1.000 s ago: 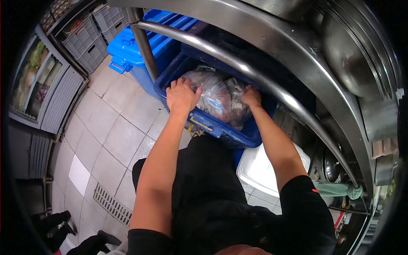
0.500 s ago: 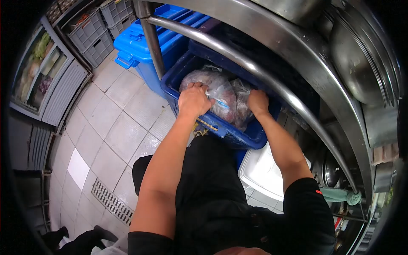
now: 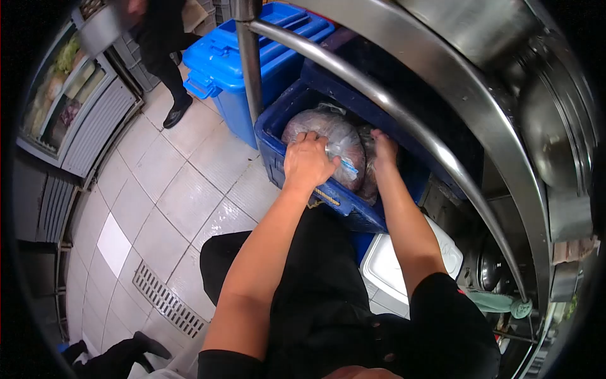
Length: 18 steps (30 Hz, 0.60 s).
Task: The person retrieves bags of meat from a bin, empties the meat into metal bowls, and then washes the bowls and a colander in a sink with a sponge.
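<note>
On the tiled kitchen floor [image 3: 183, 189], under a steel table rail [image 3: 404, 120], a dark blue crate [image 3: 303, 183] is being kept low and out of the way, and a big plastic bag [image 3: 331, 136] inside it is being gripped tight by the left hand [image 3: 307, 163] and pressed from the other side by the right hand [image 3: 384, 146] so it is not being dropped

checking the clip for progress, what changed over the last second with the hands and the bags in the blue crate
The left hand slid from the crate's near rim onto the big clear bag and now grips it. The right hand stayed on the darker bag beside it. A person has walked into view by the blue bin. Both bags remain in the crate.
</note>
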Tool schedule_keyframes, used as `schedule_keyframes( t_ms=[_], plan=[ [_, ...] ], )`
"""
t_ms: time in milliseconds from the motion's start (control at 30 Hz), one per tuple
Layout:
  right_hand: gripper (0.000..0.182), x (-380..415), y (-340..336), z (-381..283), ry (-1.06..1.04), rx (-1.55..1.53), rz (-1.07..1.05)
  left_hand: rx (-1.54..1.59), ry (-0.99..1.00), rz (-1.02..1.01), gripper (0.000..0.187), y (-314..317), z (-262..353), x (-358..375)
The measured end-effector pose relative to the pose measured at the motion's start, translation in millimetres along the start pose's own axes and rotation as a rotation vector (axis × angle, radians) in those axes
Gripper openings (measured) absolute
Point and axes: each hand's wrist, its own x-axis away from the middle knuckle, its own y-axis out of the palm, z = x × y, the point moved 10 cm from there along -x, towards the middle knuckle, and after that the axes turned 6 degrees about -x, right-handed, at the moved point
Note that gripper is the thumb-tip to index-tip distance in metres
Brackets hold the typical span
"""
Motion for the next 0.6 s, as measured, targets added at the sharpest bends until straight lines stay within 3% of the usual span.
schedule_keyframes(
  t_ms=[33, 67, 100, 167, 300, 367, 400, 433, 500, 533, 567, 600],
  plan=[
    [0.041, 17.6, -2.7, 5.8, 0.318, -0.319, -0.004, 0.008, -0.004, -0.013, 0.053, 0.7, -1.6, 0.8],
    [0.027, 23.0, 2.7, -5.7, 0.362, -0.839, -0.102, 0.021, 0.004, -0.003, 0.052, 0.0, -0.7, -1.0],
    [0.025, 18.4, -10.1, -23.3, 0.241, -0.954, -0.025, 0.033, 0.009, 0.012, 0.051, 0.0, -0.9, -2.3],
    [0.032, 33.7, 8.0, -38.2, 0.304, -0.967, -0.2, 0.034, 0.017, 0.056, 0.05, 1.9, -3.2, -1.8],
    [0.036, 17.7, 42.1, -43.6, 0.408, -1.033, -0.197, 0.038, 0.03, 0.079, 0.05, 2.5, -4.4, -0.7],
    [0.04, 19.8, 67.3, -60.8, 0.383, -1.017, -0.462, 0.037, 0.025, 0.06, 0.05, 1.3, -3.5, -2.6],
    [0.053, 21.5, 65.0, -53.9, 0.308, -0.693, -0.449, 0.033, 0.016, 0.046, 0.05, 1.0, -3.1, -1.5],
    [0.053, 22.3, 58.0, -49.5, 0.309, -0.693, -0.445, 0.035, 0.017, 0.043, 0.05, 2.5, -2.1, 1.0],
    [0.072, 4.9, 37.9, -39.7, -0.169, 0.968, -0.436, 0.024, 0.013, 0.026, 0.054, 3.1, -4.1, 0.1],
    [0.093, -26.5, 17.2, -22.5, -0.365, 1.171, -0.246, 0.025, 0.012, 0.036, 0.054, 0.8, -3.6, -0.8],
    [0.093, -33.4, 15.3, -17.5, -0.375, 1.171, -0.245, -0.004, 0.011, 0.01, 0.055, 3.1, -2.2, -0.8],
    [0.092, -40.2, 8.5, 5.2, -0.167, 1.222, -0.309, -0.034, 0.01, -0.018, 0.058, 5.9, -1.1, -0.1]
  ],
)
